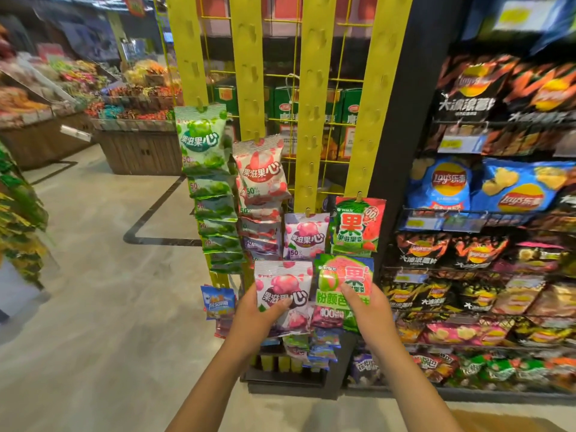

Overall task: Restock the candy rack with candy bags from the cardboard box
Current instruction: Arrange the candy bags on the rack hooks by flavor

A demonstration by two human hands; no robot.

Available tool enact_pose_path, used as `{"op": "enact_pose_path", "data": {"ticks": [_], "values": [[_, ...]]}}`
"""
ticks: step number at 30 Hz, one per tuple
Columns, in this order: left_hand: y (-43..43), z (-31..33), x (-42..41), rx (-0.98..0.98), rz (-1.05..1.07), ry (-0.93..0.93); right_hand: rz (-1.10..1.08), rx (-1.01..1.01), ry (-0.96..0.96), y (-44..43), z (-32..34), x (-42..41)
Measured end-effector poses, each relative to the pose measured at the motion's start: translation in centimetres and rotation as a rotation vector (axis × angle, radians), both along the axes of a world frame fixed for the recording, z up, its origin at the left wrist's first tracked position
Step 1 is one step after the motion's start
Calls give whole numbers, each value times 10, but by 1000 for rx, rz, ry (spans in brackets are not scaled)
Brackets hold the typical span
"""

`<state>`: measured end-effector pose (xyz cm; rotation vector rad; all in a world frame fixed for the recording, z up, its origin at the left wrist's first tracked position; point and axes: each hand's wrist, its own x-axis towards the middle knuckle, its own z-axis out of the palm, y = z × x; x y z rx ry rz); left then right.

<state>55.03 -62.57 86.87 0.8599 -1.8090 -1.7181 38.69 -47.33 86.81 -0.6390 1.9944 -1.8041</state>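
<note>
Both your arms were in the lower centre of the frame, bare, slanting inward from the bottom edge. Your left forearm (pixel 215 378) lay on a diagonal from bottom left of centre up to the wrist. Your right forearm (pixel 411 378) mirrored it from bottom right of centre. Your left hand (pixel 258 310) gripped a purple-and-white candy bag (pixel 283 285) at its lower left, with the thumb (pixel 282 304) laid across the front and the fingers behind. Your right hand (pixel 366 307) gripped a green-and-pink candy bag (pixel 343 272) at its lower right, with its thumb (pixel 349 289) on the front. The two hands were level, side by side, and apart.
</note>
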Motion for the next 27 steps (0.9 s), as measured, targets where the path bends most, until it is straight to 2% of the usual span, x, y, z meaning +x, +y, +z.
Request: {"op": "enact_pose_path", "data": {"ticks": [3,12,15,21,27], "values": [[-1,0,-19,-33,10,1,-14,-23,42,-4,10,-31],[-8,2,-59,15,-34,47,-51,-113,101,-36,102,-110],[-15,-5,-68,-29,-4,40,-45,-111,108,-47,121,-122],[-25,-12,-74,11,1,95,-58,-101,96,-59,121,-129],[-24,-13,-73,-12,-18,69,-45,-77,65,-61,108,-128]]}}
